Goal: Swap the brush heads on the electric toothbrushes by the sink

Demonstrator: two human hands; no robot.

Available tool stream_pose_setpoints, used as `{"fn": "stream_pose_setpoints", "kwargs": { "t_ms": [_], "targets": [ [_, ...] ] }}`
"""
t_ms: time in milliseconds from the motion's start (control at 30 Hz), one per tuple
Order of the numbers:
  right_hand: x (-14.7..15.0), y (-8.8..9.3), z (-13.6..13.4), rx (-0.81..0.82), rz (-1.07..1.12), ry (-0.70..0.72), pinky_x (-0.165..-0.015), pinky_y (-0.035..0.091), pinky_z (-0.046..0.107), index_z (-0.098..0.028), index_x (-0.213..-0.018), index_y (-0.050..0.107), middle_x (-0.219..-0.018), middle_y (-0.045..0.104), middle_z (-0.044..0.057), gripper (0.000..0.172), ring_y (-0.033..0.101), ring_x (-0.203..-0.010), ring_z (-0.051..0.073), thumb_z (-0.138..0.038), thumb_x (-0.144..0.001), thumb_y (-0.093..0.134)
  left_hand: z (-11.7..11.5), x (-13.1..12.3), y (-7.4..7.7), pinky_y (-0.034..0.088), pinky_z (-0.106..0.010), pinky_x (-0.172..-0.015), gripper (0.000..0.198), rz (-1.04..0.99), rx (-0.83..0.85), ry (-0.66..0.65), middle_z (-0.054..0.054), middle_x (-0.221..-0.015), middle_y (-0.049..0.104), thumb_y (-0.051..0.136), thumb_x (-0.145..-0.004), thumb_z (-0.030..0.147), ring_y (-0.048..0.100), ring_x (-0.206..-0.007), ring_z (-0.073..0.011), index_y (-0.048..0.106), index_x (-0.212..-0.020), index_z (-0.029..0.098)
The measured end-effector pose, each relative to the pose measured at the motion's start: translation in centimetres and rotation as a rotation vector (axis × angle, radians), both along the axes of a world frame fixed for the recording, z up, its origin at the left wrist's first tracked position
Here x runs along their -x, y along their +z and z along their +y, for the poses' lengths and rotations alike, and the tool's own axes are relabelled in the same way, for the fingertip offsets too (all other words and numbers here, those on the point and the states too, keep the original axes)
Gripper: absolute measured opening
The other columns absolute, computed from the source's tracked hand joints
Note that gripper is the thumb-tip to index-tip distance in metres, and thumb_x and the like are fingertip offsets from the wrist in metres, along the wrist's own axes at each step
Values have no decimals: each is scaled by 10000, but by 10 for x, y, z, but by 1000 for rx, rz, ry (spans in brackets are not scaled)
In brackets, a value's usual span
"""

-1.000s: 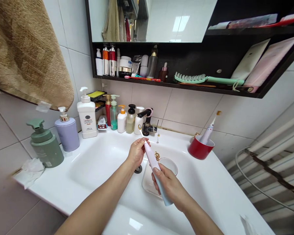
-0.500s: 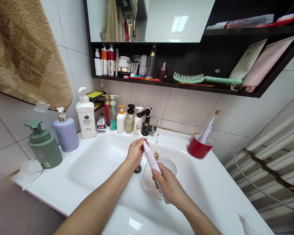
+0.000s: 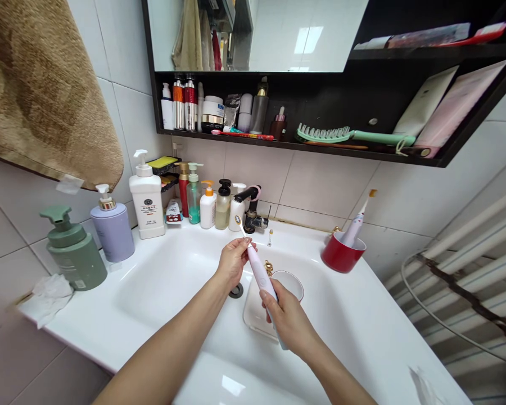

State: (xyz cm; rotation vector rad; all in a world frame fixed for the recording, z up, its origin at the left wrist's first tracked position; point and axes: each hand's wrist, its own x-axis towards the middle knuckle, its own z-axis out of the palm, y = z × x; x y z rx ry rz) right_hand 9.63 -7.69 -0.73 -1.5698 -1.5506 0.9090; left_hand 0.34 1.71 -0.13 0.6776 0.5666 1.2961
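While the right hand (image 3: 290,320) wraps its fingers around the lower handle of a pink electric toothbrush (image 3: 259,271), the left hand (image 3: 233,261) pinches the thin neck just below the brush head. The toothbrush slants over the white sink (image 3: 164,281), its head pointing toward the black faucet (image 3: 251,209). A white cup (image 3: 294,279) sits in a clear tray (image 3: 252,318) just beside the right hand. Farther right, a red cup (image 3: 341,256) holds another toothbrush (image 3: 356,225); pump bottles (image 3: 147,197) line the left of the tabletop.
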Motion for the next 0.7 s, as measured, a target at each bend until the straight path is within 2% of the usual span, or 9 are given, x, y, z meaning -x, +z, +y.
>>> {"fn": "stream_pose_setpoints", "kwargs": {
  "t_ms": [333,700],
  "targets": [
    [12,0,-5,154,459,76,-395,317,200,-186,-654,367,-556,403,-43,250,378,-413,57,-434,-681,350,-1,1,4,397,-207,-583,161,2,-17,-74,0,-537,549,572,-555,219,524,-501,-78,498,-651,113],
    [16,-2,-4,105,458,18,-388,316,200,-182,-673,372,-575,414,-36,284,384,-401,53,-463,-683,334,-9,-6,1,409,-190,-533,137,-13,-10,-92,-2,-567,543,535,-604,223,523,-502,-73,494,-682,117]
  ]
}}
